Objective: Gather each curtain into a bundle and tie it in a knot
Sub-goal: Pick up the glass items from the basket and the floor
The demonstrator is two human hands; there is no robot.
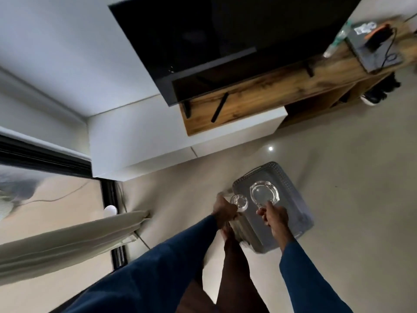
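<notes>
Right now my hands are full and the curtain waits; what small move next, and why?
Probably set both down on the grey stool right below: the left hand grips the small glass, the right hand the big glass, and the curtain needs free hands.

The curtain (67, 240) runs off the left edge; television (203, 30) cropped above.

cream curtain (67, 240) hangs loose, unknotted.

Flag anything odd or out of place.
Both hands are off task: the left hand grips a small glass dish, the right hand a larger glass dish, over the grey tray. The curtain hangs at left, untouched.
</notes>
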